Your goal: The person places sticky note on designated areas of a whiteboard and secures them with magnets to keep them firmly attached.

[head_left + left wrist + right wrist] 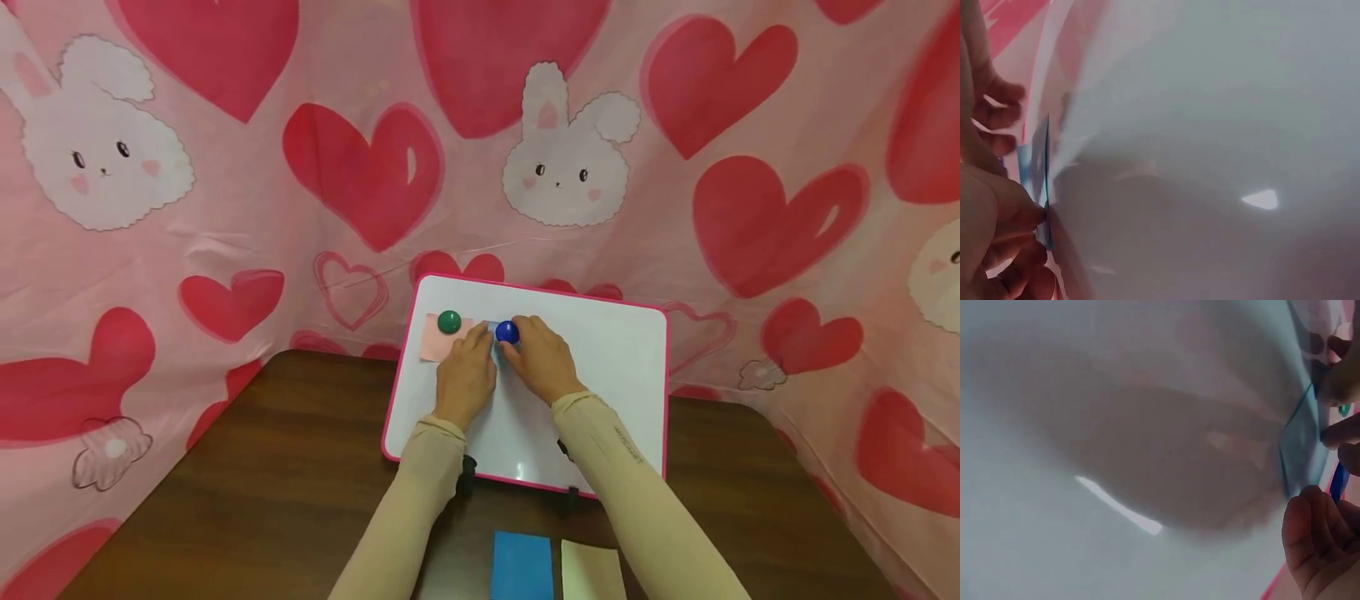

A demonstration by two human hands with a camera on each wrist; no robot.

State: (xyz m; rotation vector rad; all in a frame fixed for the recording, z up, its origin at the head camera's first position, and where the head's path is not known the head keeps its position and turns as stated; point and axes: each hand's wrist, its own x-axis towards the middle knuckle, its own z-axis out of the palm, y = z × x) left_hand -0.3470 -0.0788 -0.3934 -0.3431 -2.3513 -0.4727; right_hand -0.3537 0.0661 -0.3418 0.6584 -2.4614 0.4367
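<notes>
A whiteboard (618,358) with a pink rim leans upright on the table. My right hand (546,358) pinches a round blue magnet (507,332) near the board's upper middle. Just left of it, my left hand (462,375) holds a light-blue sticky note (1302,450) by its side against the board, mostly covered by both hands in the head view. From the left wrist, the note (1040,162) appears nearly edge-on. Beside the left hand, a pink sticky note (432,343) sits on the board under a round green magnet (449,322).
A blue sticky pad (522,567) and a pale yellow one (592,571) lie at the front of the dark wooden table (292,475). Black clip-like feet (467,475) support the board's lower edge. A pink heart-and-rabbit curtain (465,183) surrounds the table behind and on both sides.
</notes>
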